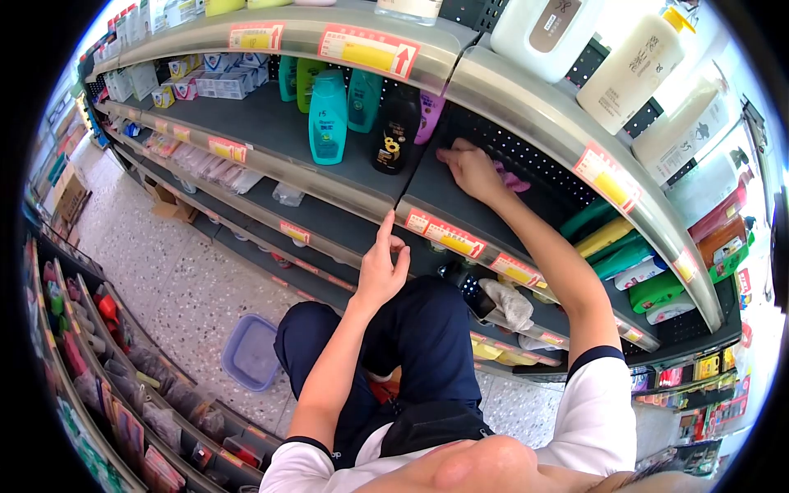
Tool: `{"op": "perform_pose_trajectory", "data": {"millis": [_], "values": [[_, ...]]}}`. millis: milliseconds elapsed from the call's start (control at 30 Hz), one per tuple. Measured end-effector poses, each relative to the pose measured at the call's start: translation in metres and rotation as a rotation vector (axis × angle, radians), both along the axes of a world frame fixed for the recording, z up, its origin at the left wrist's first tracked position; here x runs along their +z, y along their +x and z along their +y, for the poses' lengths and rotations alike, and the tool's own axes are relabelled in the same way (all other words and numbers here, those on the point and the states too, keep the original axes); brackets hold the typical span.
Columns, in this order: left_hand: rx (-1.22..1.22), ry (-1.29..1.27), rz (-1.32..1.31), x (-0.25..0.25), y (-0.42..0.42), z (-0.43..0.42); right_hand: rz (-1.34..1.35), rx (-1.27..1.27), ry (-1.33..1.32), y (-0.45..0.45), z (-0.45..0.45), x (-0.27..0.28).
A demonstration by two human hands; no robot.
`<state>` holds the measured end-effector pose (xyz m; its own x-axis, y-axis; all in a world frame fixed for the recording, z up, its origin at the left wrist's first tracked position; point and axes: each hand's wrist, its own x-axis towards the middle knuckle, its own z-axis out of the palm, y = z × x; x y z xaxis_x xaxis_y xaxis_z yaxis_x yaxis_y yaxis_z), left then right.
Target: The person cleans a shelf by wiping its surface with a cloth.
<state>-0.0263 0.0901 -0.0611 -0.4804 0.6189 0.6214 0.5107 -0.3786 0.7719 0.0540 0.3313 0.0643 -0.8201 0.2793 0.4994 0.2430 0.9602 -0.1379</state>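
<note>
My right hand [472,171] is closed on the dark shelf board [444,193], with a purple-pink cloth [511,177] bunched under and beside it. Part of that cloth is hidden by the hand and wrist. Lower down, my left hand [383,267] holds nothing; its index finger points up at the shelf's front rail, near the joint, and the other fingers are loosely bent. Just left of my right hand stand a black bottle [396,131], a purple bottle [429,117] and a teal shampoo bottle [328,119], all upright.
Tall white pump bottles [546,33] line the upper shelf. Several bottles lean at the right end, among them a green one [656,292]. A grey rag [507,304] hangs over a lower shelf. A purple plastic basin [251,353] sits on the speckled floor [193,283].
</note>
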Motion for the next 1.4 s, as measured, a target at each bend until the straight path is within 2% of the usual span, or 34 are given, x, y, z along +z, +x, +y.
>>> {"op": "perform_pose_trajectory", "data": {"millis": [233, 367, 767, 1067, 1400], "values": [[-0.017, -0.018, -0.018, -0.002, 0.000, 0.000, -0.051, 0.162, -0.107, 0.013, -0.036, 0.014], [-0.015, 0.011, -0.044, -0.001, 0.003, 0.003, -0.085, 0.240, -0.155, 0.012, -0.026, 0.016], [-0.038, -0.055, -0.055, -0.003, 0.001, 0.002, 0.011, 0.064, -0.033, -0.022, 0.005, 0.008], [-0.013, -0.005, -0.038, -0.003, 0.001, 0.004, -0.076, -0.122, 0.106, -0.038, 0.052, -0.002], [0.010, 0.021, -0.026, -0.001, 0.001, 0.004, -0.105, -0.153, 0.200, -0.051, 0.093, -0.010]]}}
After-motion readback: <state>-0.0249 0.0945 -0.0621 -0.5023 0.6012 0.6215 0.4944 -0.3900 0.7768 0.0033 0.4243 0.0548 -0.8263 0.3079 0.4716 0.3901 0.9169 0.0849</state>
